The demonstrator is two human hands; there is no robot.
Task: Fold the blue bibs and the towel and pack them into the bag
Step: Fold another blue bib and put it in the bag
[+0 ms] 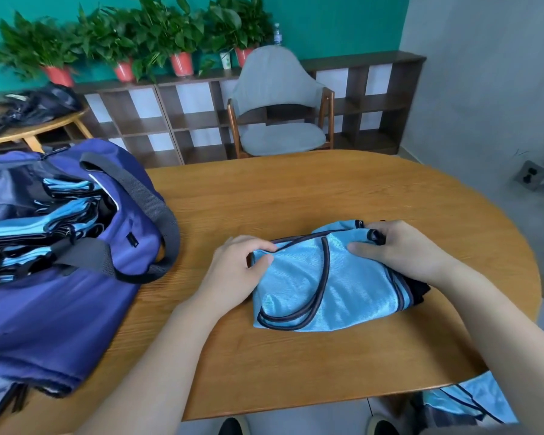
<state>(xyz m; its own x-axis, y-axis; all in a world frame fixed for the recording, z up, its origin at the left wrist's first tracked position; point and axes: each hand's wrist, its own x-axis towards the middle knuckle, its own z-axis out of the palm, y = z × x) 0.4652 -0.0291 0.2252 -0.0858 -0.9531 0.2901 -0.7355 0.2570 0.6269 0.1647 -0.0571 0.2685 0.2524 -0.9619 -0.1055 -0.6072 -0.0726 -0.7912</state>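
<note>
Two hands pinching folded blue bib [324,284], left hand [233,271] its left corner, right hand [399,249] its top edge

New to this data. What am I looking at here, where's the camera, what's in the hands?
There is no robot: a person works with bare hands. The single picture comes from a wide-angle camera on the person's head, looking forward and down, so the arms enter from below. On the wooden table lies a folded blue bib with dark trim. The left hand pinches its left edge; the right hand grips its top right corner. At left sits an open purple bag already holding folded blue bibs. More blue fabric shows below the table's near right edge.
</note>
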